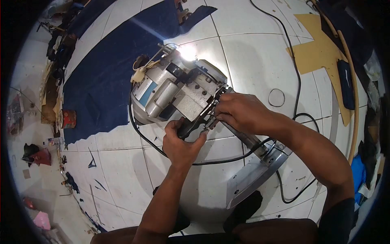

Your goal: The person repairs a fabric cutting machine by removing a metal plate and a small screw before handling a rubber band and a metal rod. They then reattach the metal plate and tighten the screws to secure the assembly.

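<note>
A grey metal machine (pixel 191 95) with a blue label lies on its side on white tiles, its lamp (pixel 187 53) lit. My left hand (pixel 180 140) is at the machine's lower edge, thumb and fingers bent around a dark part there. My right hand (pixel 239 112) is pinched at the narrow mechanism beside the machine's flat metal face, just right of my left hand. What its fingertips hold is too small to name. From there a metal column (pixel 248 140) runs down to the smooth grey base plate (pixel 258 175).
Dark blue fabric (pixel 101 85) spreads at the left and top. A black cable (pixel 219 162) crosses below the machine and loops at the right. Yellow card pieces (pixel 310 57) and a long tan tube (pixel 350 81) lie at the right. A thin ring (pixel 276 97) is on the tiles.
</note>
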A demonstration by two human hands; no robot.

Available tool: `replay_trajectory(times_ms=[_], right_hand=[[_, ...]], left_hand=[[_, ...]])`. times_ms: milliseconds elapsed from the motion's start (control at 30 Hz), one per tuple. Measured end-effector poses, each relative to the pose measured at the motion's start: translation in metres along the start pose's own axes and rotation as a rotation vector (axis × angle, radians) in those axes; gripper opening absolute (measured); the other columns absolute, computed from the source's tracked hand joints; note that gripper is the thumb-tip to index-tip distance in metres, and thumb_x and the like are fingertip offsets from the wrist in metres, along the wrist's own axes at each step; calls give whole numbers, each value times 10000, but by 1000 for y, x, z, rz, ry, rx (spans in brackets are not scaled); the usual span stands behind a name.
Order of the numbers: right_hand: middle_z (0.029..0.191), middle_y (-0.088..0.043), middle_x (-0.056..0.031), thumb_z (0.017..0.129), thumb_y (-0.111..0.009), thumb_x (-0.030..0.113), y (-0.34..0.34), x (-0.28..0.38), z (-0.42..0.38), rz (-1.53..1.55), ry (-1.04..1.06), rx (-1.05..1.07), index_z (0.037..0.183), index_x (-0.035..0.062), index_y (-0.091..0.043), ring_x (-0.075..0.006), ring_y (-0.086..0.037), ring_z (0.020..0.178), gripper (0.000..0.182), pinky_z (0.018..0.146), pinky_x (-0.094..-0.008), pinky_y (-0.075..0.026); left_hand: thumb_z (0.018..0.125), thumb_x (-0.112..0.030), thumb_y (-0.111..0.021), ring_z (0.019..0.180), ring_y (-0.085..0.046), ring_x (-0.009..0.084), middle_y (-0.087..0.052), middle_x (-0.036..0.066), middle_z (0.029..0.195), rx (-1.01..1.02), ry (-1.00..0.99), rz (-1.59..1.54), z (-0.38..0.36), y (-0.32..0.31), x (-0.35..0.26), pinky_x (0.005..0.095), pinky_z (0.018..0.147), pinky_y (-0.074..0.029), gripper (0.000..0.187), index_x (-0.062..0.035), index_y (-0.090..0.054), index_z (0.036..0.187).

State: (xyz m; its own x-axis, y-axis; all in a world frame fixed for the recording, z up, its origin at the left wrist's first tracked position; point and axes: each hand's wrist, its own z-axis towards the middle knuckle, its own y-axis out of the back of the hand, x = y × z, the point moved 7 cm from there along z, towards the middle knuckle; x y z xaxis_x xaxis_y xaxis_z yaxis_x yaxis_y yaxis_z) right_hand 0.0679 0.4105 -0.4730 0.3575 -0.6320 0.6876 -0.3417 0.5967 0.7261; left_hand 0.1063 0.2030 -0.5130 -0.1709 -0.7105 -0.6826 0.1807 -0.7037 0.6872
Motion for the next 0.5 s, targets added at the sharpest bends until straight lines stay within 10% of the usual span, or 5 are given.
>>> replay_trajectory(times_ms=[500], right_hand=[[964, -640, -83, 962, -639, 229, -8, -2, -1, -147, 6, -15, 982, 80, -693, -299, -667, 952, 159, 805, -436, -546]], left_hand=[[639, -295, -945, 868, -756, 293, -738, 203, 1024, 17, 32, 48, 2, 2, -5, 380, 786, -592, 762, 35, -500, 1161]])
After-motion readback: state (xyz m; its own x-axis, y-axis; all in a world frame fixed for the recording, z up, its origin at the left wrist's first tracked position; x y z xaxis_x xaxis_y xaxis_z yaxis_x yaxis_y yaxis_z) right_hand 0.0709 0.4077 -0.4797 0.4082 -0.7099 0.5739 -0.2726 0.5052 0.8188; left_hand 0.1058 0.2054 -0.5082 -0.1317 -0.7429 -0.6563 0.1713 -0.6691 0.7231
